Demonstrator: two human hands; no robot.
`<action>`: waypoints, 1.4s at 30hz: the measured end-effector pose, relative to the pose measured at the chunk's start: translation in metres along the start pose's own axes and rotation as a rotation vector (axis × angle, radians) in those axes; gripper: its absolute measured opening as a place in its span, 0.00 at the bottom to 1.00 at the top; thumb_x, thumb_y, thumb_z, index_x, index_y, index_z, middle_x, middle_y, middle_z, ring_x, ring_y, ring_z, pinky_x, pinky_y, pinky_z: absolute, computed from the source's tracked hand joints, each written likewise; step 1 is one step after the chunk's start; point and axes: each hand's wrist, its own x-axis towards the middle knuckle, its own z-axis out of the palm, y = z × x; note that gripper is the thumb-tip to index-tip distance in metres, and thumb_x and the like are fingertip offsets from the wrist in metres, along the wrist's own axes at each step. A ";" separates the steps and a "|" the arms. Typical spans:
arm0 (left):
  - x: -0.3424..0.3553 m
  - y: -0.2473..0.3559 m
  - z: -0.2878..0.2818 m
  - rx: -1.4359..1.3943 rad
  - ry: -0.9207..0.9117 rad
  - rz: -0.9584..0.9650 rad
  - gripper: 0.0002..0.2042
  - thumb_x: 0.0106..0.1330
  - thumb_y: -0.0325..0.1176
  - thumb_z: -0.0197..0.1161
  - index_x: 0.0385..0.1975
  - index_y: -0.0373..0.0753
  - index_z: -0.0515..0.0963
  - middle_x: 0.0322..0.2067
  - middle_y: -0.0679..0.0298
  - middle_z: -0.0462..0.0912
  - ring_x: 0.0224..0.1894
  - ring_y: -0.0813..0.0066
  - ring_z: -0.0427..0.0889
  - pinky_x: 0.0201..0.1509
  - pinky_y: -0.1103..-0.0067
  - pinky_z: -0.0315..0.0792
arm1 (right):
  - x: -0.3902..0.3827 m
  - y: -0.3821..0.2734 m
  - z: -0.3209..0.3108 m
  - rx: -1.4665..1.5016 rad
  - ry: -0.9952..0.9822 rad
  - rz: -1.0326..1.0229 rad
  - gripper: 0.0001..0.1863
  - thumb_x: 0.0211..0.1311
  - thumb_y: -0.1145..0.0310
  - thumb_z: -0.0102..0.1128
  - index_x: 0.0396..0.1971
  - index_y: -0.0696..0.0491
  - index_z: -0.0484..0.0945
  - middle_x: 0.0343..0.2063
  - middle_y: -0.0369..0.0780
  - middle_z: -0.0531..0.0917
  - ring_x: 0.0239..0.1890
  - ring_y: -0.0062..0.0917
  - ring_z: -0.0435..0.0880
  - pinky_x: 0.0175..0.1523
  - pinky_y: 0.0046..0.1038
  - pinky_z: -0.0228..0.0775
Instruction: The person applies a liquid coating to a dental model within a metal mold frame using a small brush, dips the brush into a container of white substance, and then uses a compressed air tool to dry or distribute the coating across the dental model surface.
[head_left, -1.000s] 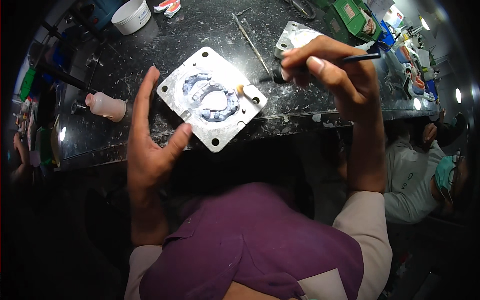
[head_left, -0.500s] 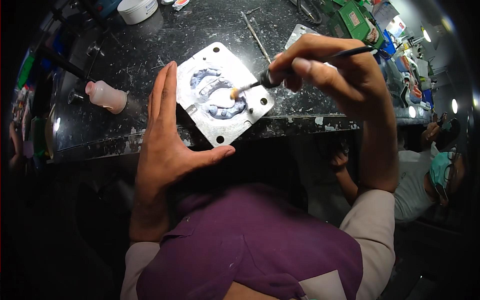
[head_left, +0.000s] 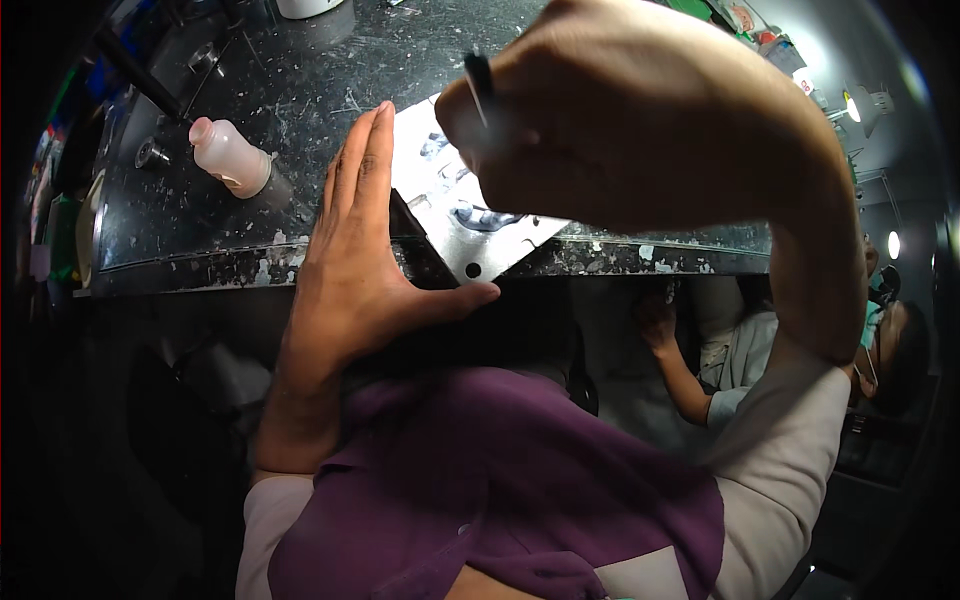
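A pale metal dental flask half lies at the table's front edge, holding a bluish-white dental mould with tooth-shaped forms. My left hand rests along its left side, fingers straight and thumb spread toward the flask's near corner. Above the flask and close to the camera is my right hand, its fingers closed round a brush with a dark handle. The brush's end is smeared by motion. My right hand covers much of the flask and its far right side.
On the dark, paint-chipped table a small pinkish bottle stands left of my left hand. Farther left are a small metal ring and a dark rod. A white tub sits at the back. Another person is at the right.
My right hand has lifted from the mould toward the camera, turning the brush. My left hand stays beside the flask. The view has shifted slightly.
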 end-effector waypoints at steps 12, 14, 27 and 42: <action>-0.001 -0.005 0.000 -0.082 0.060 0.080 0.69 0.32 0.46 0.87 0.79 0.36 0.49 0.75 0.39 0.54 0.76 0.44 0.58 0.77 0.60 0.58 | -0.020 0.105 0.090 0.480 0.739 -0.194 0.16 0.74 0.66 0.52 0.36 0.64 0.83 0.31 0.41 0.87 0.28 0.20 0.83 0.34 0.24 0.75; -0.001 -0.004 -0.001 -0.095 0.055 0.071 0.69 0.31 0.45 0.86 0.79 0.36 0.49 0.75 0.39 0.54 0.76 0.45 0.58 0.77 0.60 0.58 | -0.034 0.104 0.104 0.532 0.681 -0.179 0.19 0.75 0.63 0.53 0.38 0.66 0.83 0.31 0.43 0.87 0.28 0.21 0.84 0.33 0.25 0.77; 0.002 -0.004 -0.004 -0.098 -0.011 0.050 0.70 0.33 0.48 0.86 0.78 0.34 0.46 0.74 0.39 0.54 0.75 0.41 0.59 0.76 0.57 0.61 | -0.029 0.111 0.126 0.307 0.939 -0.278 0.15 0.74 0.70 0.54 0.44 0.65 0.84 0.36 0.43 0.88 0.31 0.21 0.84 0.42 0.24 0.78; 0.001 -0.003 -0.003 -0.130 0.024 0.045 0.70 0.27 0.45 0.86 0.78 0.37 0.50 0.75 0.38 0.54 0.76 0.44 0.59 0.77 0.60 0.58 | -0.038 0.106 0.117 0.465 0.850 -0.304 0.13 0.73 0.68 0.52 0.34 0.62 0.79 0.26 0.40 0.87 0.27 0.21 0.86 0.35 0.24 0.77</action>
